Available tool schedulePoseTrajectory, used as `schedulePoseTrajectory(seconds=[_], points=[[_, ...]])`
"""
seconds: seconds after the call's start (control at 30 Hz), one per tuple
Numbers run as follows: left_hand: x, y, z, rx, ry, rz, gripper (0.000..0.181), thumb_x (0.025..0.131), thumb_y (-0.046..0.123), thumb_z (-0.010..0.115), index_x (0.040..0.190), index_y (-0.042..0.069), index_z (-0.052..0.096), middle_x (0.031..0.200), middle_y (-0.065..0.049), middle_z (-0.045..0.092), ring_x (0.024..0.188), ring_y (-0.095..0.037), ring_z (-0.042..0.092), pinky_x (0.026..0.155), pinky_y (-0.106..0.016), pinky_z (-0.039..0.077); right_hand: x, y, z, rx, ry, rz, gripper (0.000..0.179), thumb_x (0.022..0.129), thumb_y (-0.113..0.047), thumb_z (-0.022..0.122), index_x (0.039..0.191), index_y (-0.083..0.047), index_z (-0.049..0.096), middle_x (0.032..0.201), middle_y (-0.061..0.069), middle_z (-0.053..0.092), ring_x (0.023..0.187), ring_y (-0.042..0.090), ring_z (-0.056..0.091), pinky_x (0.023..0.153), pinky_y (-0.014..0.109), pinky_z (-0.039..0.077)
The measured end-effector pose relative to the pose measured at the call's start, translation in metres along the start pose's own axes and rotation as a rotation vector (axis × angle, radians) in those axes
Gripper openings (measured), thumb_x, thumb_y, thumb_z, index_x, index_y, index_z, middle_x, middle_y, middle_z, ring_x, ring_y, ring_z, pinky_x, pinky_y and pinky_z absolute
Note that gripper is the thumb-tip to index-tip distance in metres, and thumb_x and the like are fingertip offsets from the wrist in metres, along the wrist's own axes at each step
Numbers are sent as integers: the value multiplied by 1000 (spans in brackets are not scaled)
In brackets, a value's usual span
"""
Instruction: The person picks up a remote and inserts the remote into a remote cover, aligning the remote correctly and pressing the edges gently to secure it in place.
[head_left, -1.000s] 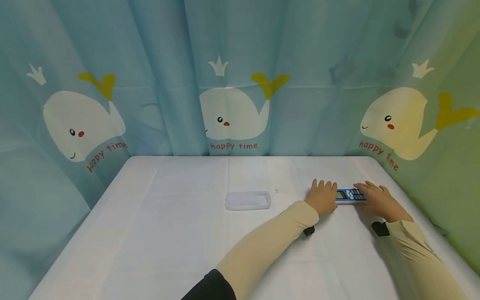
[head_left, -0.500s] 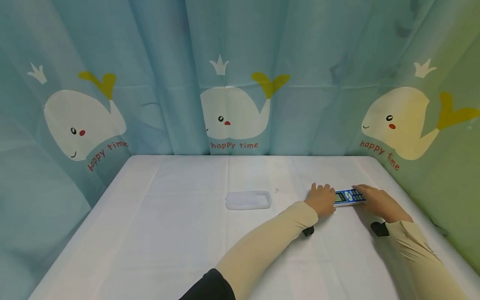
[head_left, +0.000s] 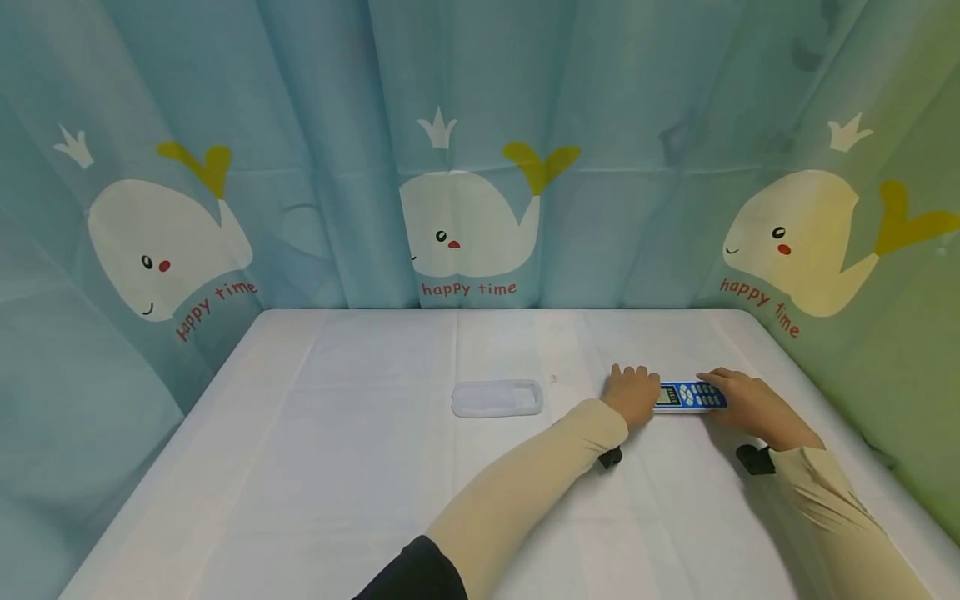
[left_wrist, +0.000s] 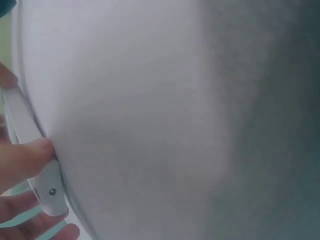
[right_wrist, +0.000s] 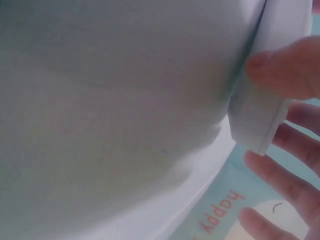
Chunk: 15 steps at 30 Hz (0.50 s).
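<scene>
Now you had drawn the blue-faced, white-sided plastic remote control (head_left: pixel 688 396) leftward and levelled its skew, apparently a small repositioning, nearer the translucent whitish rectangular cover (head_left: pixel 497 398) but well apart from it. Your left hand (head_left: pixel 632 395) pinched the screen end, your right hand (head_left: pixel 753 408) the keypad end, thumbs on the near side. Buttons up, screen end leftward, its long axis ran side to side, roughly parallel to the white cloth-covered table's (head_left: pixel 337 500) far edge, over the right half; contact with the cloth, I couldn't tell.
</scene>
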<state>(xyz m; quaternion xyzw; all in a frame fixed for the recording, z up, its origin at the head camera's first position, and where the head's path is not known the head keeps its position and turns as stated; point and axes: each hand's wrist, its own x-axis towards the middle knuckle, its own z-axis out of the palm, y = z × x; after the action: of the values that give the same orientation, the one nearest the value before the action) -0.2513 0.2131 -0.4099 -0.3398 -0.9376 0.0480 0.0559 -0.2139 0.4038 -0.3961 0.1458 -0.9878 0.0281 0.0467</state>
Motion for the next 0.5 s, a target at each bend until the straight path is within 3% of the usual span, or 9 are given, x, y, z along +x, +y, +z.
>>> schedulePoseTrajectory(seconds=[0.23, 0.5], points=[[-1, -13, -6, -65, 92, 31, 39, 84, 41, 66, 117, 22, 59, 105, 9, 59, 96, -6, 57, 96, -28, 41, -4, -3, -9, -27, 103, -37, 58, 65, -9, 78, 117, 7, 59, 107, 27, 61, 95, 42, 60, 77, 58, 45], [-14, -34, -23, -123, 204, 79, 50, 85, 42, 64, 129, 19, 54, 117, 6, 58, 107, -7, 56, 103, -28, 39, -6, -10, -20, -61, 421, -184, 58, 55, -11, 81, 107, 4, 62, 95, 20, 60, 82, 35, 59, 69, 54, 43]])
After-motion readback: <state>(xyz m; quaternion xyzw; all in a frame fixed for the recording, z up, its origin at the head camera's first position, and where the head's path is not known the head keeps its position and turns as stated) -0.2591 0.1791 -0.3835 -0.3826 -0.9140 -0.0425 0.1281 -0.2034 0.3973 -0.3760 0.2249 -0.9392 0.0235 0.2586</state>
